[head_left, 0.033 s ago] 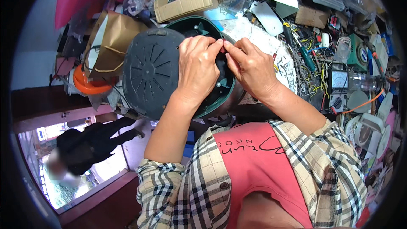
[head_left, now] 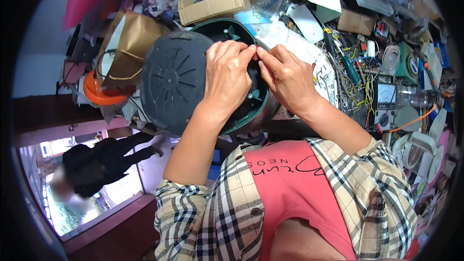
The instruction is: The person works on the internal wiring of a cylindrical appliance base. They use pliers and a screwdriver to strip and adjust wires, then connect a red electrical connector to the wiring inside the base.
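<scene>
Before me sits a round appliance body [head_left: 233, 128] with a dark green rim and an open underside. Its black, slotted base cover [head_left: 169, 81] leans against the left side of the opening. Over the right part of the opening, my left hand [head_left: 227, 77] is closed in a pinch, its wrist crossing the near rim. My right hand [head_left: 289, 76] pinches just beside it, at the right rim. The fingertips of both hands nearly meet around something small. A bit of red [head_left: 254, 57] shows there, but what it is stays hidden. My hands cover much of the inside.
To the right lie screwdrivers [head_left: 349, 67], loose wires and a multimeter [head_left: 386, 100]. A cardboard box [head_left: 212, 8] stands behind the appliance, with a brown paper bag [head_left: 129, 50] and an orange helmet-like shell [head_left: 102, 91] at left. A person in dark clothes [head_left: 99, 162] is by the doorway.
</scene>
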Demonstrator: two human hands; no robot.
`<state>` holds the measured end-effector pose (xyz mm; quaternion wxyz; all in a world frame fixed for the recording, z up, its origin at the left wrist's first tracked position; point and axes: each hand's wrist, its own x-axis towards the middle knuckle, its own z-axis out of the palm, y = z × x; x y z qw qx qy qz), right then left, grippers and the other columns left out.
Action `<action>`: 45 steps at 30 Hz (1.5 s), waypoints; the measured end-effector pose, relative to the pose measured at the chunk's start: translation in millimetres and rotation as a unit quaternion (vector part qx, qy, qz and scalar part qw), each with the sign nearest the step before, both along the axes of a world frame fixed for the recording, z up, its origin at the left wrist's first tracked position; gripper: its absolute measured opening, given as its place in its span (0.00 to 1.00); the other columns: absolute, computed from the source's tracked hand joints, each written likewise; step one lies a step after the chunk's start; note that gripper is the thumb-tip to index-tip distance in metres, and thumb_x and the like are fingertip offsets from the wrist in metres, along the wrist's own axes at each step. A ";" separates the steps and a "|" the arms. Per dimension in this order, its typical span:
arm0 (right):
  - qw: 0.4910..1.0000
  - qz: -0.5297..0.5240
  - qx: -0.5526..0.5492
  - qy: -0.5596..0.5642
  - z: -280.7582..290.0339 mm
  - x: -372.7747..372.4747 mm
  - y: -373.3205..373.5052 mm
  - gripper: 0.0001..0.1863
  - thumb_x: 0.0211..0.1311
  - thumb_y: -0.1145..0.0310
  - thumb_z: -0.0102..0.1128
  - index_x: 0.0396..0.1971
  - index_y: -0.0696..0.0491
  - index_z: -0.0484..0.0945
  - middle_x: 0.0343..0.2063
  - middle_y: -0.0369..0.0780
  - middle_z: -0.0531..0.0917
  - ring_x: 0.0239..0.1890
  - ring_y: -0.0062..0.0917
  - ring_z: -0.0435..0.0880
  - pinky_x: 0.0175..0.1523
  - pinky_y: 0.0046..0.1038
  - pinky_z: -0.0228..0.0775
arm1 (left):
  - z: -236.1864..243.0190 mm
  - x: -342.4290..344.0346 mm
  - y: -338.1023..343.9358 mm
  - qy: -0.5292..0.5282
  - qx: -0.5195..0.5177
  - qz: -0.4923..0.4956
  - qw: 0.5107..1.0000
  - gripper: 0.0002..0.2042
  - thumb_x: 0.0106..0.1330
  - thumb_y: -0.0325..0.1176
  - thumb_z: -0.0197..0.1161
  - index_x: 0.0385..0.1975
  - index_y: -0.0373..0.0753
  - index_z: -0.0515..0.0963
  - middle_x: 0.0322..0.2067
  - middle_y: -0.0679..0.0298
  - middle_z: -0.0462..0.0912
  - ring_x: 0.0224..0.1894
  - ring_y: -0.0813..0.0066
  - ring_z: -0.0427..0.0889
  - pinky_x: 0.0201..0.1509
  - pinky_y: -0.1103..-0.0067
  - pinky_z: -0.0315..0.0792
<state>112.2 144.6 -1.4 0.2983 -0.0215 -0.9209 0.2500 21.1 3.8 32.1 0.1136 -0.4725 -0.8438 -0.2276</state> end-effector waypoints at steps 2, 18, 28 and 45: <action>1.000 -0.002 0.015 0.003 -0.4 -0.9 0.3 0.13 0.60 0.68 0.66 0.45 0.50 0.83 0.30 0.37 0.78 0.31 0.30 0.83 0.30 0.33 0.75 | -1.6 -1.2 -2.9 0.004 0.004 0.005 1.000 0.17 0.58 0.18 0.57 0.46 0.35 0.83 0.43 0.55 0.84 0.50 0.55 0.80 0.62 0.65 0.67; 0.981 0.061 -0.183 0.021 -10.3 -12.0 15.8 0.12 0.64 0.76 0.63 0.47 0.54 0.84 0.32 0.43 0.80 0.27 0.32 0.81 0.36 0.30 0.74 | -36.3 53.1 -201.5 -0.143 0.281 0.474 0.822 0.05 0.66 0.28 0.67 0.32 0.32 0.82 0.29 0.65 0.85 0.33 0.80 0.78 0.43 0.79 0.73; 0.971 -0.021 -0.226 -0.076 -1.7 -4.3 66.9 0.06 0.65 0.72 0.67 0.36 0.59 0.86 0.27 0.36 0.85 0.25 0.16 0.82 0.33 0.20 0.75 | -94.1 37.1 -182.4 -0.220 0.385 0.436 0.783 0.16 0.73 0.38 0.62 0.28 0.30 0.81 0.27 0.65 0.85 0.31 0.82 0.78 0.40 0.80 0.72; 0.978 0.002 -0.038 -0.206 -7.3 -59.1 81.1 0.10 0.64 0.67 0.65 0.42 0.51 0.88 0.35 0.44 0.83 0.37 0.35 0.85 0.46 0.32 0.76 | -124.7 0.9 -134.2 -0.362 0.464 0.341 0.733 0.18 0.75 0.37 0.60 0.54 0.28 0.79 0.47 0.58 0.85 0.49 0.76 0.81 0.58 0.80 0.73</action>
